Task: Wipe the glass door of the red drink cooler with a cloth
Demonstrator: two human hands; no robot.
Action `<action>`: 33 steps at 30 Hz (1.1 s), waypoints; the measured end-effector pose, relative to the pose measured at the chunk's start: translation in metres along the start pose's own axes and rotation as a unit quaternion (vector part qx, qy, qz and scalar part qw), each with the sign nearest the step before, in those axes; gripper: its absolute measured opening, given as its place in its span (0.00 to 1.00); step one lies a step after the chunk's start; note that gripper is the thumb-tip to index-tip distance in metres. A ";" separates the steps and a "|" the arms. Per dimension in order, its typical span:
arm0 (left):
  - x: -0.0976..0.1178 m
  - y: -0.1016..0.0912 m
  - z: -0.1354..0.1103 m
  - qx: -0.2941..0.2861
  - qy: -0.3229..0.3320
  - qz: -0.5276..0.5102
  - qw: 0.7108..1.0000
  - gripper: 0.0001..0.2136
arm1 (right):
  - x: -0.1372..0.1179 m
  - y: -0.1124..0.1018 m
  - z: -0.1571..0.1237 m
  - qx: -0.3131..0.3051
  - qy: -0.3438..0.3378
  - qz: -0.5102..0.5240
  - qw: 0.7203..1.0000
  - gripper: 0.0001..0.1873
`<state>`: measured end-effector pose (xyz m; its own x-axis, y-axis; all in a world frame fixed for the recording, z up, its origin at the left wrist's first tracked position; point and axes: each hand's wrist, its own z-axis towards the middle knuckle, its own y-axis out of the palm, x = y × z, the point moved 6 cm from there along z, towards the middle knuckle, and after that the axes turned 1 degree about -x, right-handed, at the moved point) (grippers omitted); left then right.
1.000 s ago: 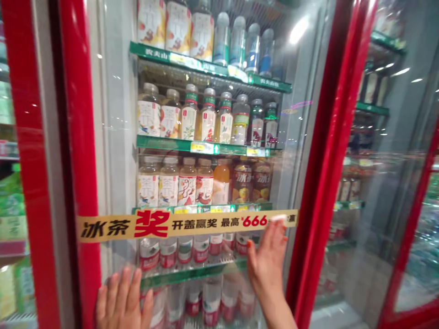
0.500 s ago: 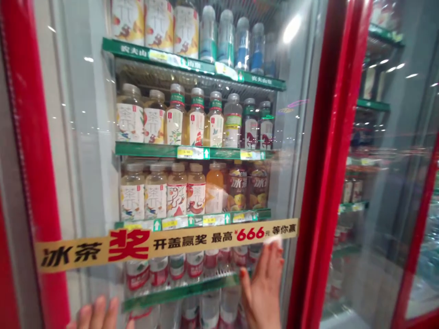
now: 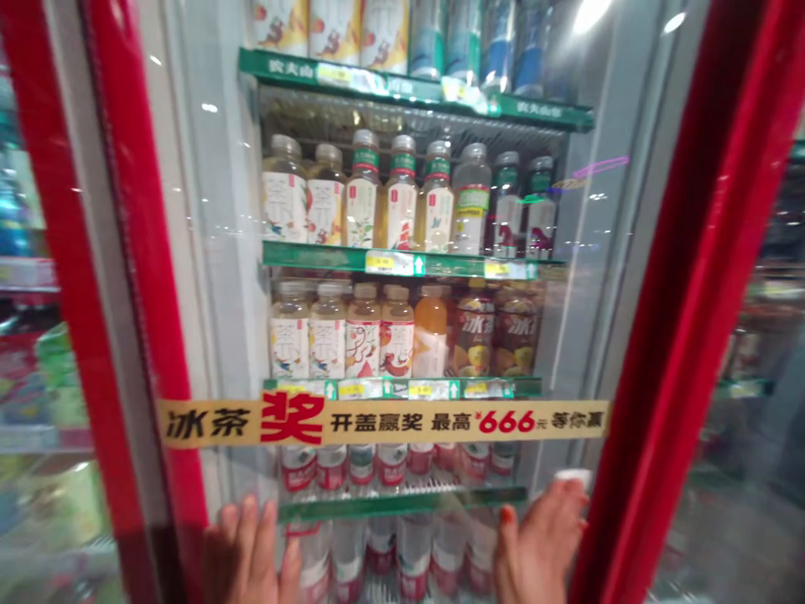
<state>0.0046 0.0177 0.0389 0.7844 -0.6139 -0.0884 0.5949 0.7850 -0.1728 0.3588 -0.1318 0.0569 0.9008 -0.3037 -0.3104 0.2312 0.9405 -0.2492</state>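
Note:
I face a drinks fridge with a red-framed glass door (image 3: 207,252). My left hand (image 3: 248,558) lies flat against the glass at the lower left, fingers spread. My right hand (image 3: 541,541) presses on the glass at the lower right, beside the red frame (image 3: 685,277), with something small and white (image 3: 573,476) at its fingertips. A yellow sticker strip (image 3: 383,419) with red and black print runs across the glass above both hands. Behind the glass, green shelves (image 3: 402,262) carry rows of tea and juice bottles (image 3: 352,201).
Water bottles (image 3: 402,554) with red labels fill the lowest shelves between my hands. Another fridge door (image 3: 755,335) stands to the right, and shelves of goods (image 3: 38,369) show at the far left.
The view shifted left, then back right. My right hand slid down the glass from the sticker strip to below it; my left hand stayed low on the glass.

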 end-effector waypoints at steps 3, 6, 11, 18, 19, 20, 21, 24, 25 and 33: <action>0.009 -0.005 0.010 0.003 -0.005 0.010 1.000 0.43 | -0.024 -0.002 0.054 0.004 0.099 0.083 0.992 0.42; 0.010 -0.006 0.015 0.007 0.002 0.034 0.999 0.43 | -0.107 0.005 0.047 -0.011 -0.040 0.099 0.994 0.45; 0.010 -0.007 0.014 0.016 0.000 0.039 0.999 0.43 | -0.119 0.018 -0.038 0.010 -0.320 0.036 0.947 0.50; 0.006 -0.004 0.010 0.015 0.004 0.044 0.999 0.44 | -0.071 -0.006 0.075 0.009 0.018 0.075 0.997 0.43; 0.006 -0.004 0.011 0.013 0.010 0.043 0.999 0.44 | -0.105 -0.009 0.082 0.011 -0.010 0.073 0.997 0.43; 0.006 -0.005 0.013 0.013 0.014 0.038 0.999 0.44 | -0.142 -0.009 0.083 0.001 -0.052 0.072 0.996 0.45; 0.006 -0.006 0.015 0.014 0.016 0.031 0.999 0.43 | -0.179 -0.008 0.078 -0.006 -0.114 0.072 0.991 0.46; 0.009 -0.012 0.023 0.019 0.016 0.011 1.000 0.41 | -0.238 -0.003 0.043 -0.025 -0.293 0.062 0.954 0.49; 0.011 -0.013 0.026 0.021 0.015 0.009 1.000 0.40 | -0.230 -0.003 0.037 -0.026 -0.307 0.058 0.950 0.49; 0.012 -0.008 0.020 0.027 -0.001 0.010 1.000 0.42 | -0.036 -0.020 0.107 0.013 0.068 0.069 0.995 0.45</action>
<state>0.0131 0.0060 0.0590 0.7966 -0.5980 -0.0887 0.5877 0.8004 -0.1181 0.3611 -0.1238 0.1710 0.8674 -0.1868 -0.4611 0.1188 0.9778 -0.1726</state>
